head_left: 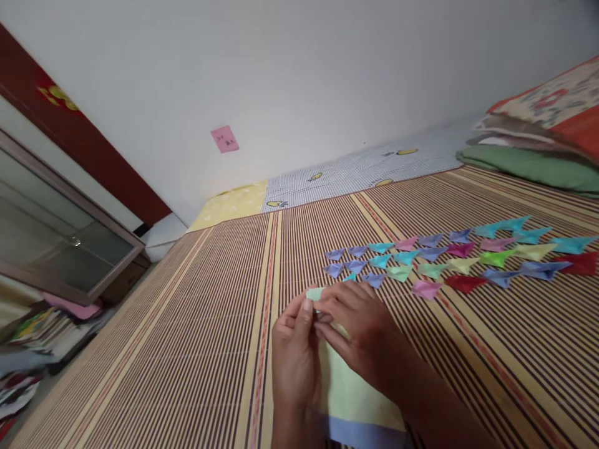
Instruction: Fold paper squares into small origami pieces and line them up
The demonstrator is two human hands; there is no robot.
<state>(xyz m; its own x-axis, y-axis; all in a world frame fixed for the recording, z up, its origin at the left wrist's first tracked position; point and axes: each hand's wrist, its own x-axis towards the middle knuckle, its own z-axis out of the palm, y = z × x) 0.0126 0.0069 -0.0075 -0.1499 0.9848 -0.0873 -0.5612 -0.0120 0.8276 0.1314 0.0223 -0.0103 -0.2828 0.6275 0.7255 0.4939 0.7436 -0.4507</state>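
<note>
Between the fingertips of both hands is a small pale green piece of paper [314, 293]. My left hand [296, 349] pinches its left side, thumb on top. From the right, my right hand [362, 327] grips it with bent fingers, which cover much of the paper. Under my wrists lies a larger pale yellow-green sheet [358, 396] with a blue strip [367, 433] along its near edge. Several folded paper figures [425, 289] in blue, pink, green, yellow and red stand in rows beyond my right hand.
A striped mat [224, 312] covers the surface. Folded bedding [528, 163] is stacked at the far right. A patterned cloth [346, 176] runs along the wall, where a pink note [225, 139] hangs. Books [44, 330] and a glass-doored cabinet [60, 231] are at the left.
</note>
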